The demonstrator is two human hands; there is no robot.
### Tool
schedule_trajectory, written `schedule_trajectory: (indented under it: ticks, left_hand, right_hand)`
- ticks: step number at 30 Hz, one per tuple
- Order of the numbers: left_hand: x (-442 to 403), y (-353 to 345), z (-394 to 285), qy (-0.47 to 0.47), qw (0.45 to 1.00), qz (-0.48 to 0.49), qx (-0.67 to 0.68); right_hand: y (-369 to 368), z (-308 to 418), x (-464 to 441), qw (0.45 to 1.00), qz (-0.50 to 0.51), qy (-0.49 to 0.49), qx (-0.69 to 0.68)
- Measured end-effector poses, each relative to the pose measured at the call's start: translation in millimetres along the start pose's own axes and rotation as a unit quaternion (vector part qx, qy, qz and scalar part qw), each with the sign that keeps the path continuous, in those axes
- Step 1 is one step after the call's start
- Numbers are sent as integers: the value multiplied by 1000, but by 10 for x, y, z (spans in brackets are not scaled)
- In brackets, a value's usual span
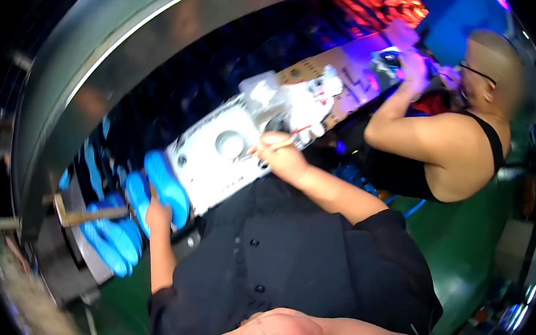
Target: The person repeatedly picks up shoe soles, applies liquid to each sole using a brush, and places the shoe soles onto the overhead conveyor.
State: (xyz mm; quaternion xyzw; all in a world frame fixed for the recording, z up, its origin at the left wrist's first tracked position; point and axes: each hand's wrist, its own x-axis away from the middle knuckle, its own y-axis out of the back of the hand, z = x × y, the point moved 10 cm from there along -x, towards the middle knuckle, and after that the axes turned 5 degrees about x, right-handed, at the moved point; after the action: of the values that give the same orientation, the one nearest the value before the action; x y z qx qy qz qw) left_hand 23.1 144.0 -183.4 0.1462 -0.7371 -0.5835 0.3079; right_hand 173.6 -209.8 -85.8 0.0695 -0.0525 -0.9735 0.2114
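My left hand (159, 214) is closed around a pair of blue shoe soles (167, 188), held at the left end of a white board (201, 178). A round white cup (229, 144) stands on that board, with pale contents. My right hand (280, 158) is closed on a thin, pale-handled brush (283, 144), just right of the cup. The brush's tip is too blurred to make out clearly. More blue soles (108, 243) lie on the left, beyond my left hand.
Crumpled white plastic and cloth (307, 104) lie at the board's far right, by a cardboard sheet (344, 73). A co-worker (434, 139) works close by on the right. A large curved metal housing (95, 47) arches over the far side. A wooden bar (91, 216) juts out at left.
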Motion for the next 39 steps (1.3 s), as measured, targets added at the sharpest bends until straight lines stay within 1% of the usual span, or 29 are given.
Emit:
schedule_trajectory:
  ticks: [1,2,3,4,5,7,8,9,10,11,13,14,15,17,18,19,21,22,23,24,25,26,27,29,31,32,35,37,39]
  left_hand:
    - [-95,-106,141,-4,1000,-7,-6]
    - [-195,-204,274,-9,1000,-17,-23]
    - [-162,-136,311,13,1000,-28,2]
    - [-83,37,237,-20,995,-77,54]
    - [-106,1,345,-44,988,-97,113]
    - [-71,-22,482,-19,964,-79,252]
    - [-95,-252,637,34,878,-47,476]
    - [-68,-490,661,81,736,-15,672]
    - [170,-527,443,197,610,59,765]
    - [207,-544,492,199,610,60,765]
    - [349,-566,-1,96,468,279,833]
    - [326,-574,-8,100,492,235,832]
    - [290,-518,-28,75,505,201,836]
    - [439,23,-366,13,565,74,821]
    - [472,100,-492,-41,586,79,806]
    - [521,175,-606,-53,614,83,783]
    - [552,349,-748,-95,656,16,748]
    - [567,381,-828,-95,657,22,748]
    - [586,515,-895,-125,689,-14,713]
    - [615,626,-956,-155,719,-50,675]
    - [621,619,-1009,-157,719,-46,675]
    - [634,641,-1066,-169,725,-55,665]
    - [659,670,-1115,-182,732,-64,654]
    - [703,673,-1195,-163,739,-46,652]
    - [810,888,-1281,-232,756,-122,600]
    - [815,885,-1298,-232,756,-120,600]
    - [815,889,-1298,-224,755,-132,602]
    - [814,909,-1299,-235,744,-134,611]
    - [792,888,-1283,-226,750,-116,611]
  right_hand:
    - [-27,-29,9,1000,3,-22,13]
    - [-38,4,6,1000,0,3,21]
    - [-43,31,10,999,-6,29,27]
    - [-63,-10,21,1000,-6,12,20]
    - [-73,-18,26,1000,-10,-3,15]
    - [-113,-13,31,998,-22,-39,-42]
    - [-133,19,29,999,-14,-42,-14]
    - [-157,-4,24,999,-9,-41,-5]
    - [-192,5,19,999,-6,-40,-2]
    - [-213,19,12,999,-4,-39,1]
    - [-256,50,-11,1000,4,-18,-2]
    - [-263,87,-16,1000,4,-10,5]
    - [-261,95,-23,1000,2,-14,7]
    - [-249,155,-37,1000,-2,-11,-11]
    - [-265,238,-43,999,0,-14,-42]
    - [-259,251,-52,999,-3,-17,-41]
    - [-291,386,-56,999,20,42,0]
    - [-320,450,-42,999,24,40,-17]
    - [-341,505,-37,999,20,37,-14]
    - [-380,630,-24,997,20,73,2]
    - [-422,743,-9,994,19,109,17]
    - [-453,907,16,981,13,180,67]
    - [-492,991,37,976,8,209,58]
    - [-576,1044,77,951,32,277,137]
    - [-616,1026,102,947,55,269,165]
    - [-675,1004,114,941,80,263,194]
    - [-680,1037,129,938,66,288,181]
    - [-647,1019,115,939,66,280,187]
    - [-610,997,105,940,66,273,195]
